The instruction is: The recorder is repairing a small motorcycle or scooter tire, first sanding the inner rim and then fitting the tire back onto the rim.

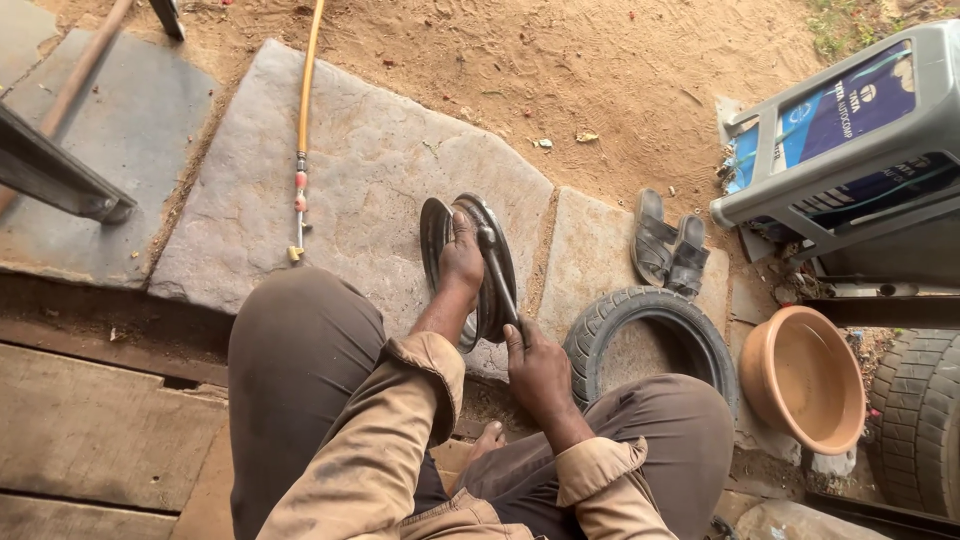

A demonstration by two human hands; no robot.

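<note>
Left hand (462, 262) is clamped over the top edge of a dark metal wheel rim (478, 268) that's standing upright on a grey stone slab (370, 150), while the right hand (535, 368) has its fingers wrapped around the handle of a metal tool (498, 275) whose head sits on the rim's hub. Just right of that lies a small black tyre (650, 335) flat on the ground, with a pair of sandals (668, 250) beyond it, a terracotta bowl (805, 378) further right, and a yellow hose (305, 110) off to the left.

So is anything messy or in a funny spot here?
A bit. A pair of sandals lies kicked off on the stone slab, one overlapping the other. A loose tyre lies flat beside the person's knee. The wheel rim stands on edge, steadied by the left hand.
</note>
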